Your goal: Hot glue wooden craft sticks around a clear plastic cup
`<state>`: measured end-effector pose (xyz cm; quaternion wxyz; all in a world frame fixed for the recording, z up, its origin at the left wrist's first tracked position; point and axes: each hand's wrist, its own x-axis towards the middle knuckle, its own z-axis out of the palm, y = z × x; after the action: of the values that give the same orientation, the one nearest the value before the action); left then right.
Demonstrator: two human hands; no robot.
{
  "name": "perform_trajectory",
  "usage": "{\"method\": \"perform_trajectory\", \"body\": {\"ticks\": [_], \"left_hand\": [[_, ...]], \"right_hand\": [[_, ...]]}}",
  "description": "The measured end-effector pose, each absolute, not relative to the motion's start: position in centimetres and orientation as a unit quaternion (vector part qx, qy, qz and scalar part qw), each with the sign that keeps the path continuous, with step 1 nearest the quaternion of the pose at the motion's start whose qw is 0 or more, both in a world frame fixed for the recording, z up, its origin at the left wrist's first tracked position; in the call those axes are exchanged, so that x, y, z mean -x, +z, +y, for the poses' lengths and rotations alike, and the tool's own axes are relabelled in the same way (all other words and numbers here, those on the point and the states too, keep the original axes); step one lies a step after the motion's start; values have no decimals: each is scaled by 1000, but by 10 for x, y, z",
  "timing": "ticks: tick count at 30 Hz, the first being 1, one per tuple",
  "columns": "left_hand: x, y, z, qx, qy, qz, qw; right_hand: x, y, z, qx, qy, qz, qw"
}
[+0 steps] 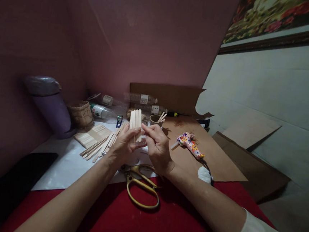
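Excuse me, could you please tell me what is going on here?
A person's left hand holds up a side-by-side row of pale, flat wooden sticks, with a clear plastic piece at their lower end. The right hand is at the row's right edge; whether its fingertips grip anything is unclear. Gold-handled metal scissors lie nearer the person, and a colourful floral-patterned glue gun lies to the right on a flat brown cardboard sheet.
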<state>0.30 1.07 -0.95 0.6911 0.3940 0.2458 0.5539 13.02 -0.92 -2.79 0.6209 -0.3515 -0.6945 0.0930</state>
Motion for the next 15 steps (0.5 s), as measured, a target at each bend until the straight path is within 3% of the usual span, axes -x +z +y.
{"method": "perform_trajectory", "body": {"ticks": [7, 15], "left_hand": [[-2, -11, 14, -301, 567, 275, 716], [-3, -11, 11, -337, 563, 270, 705]], "right_hand": [[-130, -31, -14, 340, -20, -721, 603], [-130, -32, -13, 330, -45, -737, 589]]}}
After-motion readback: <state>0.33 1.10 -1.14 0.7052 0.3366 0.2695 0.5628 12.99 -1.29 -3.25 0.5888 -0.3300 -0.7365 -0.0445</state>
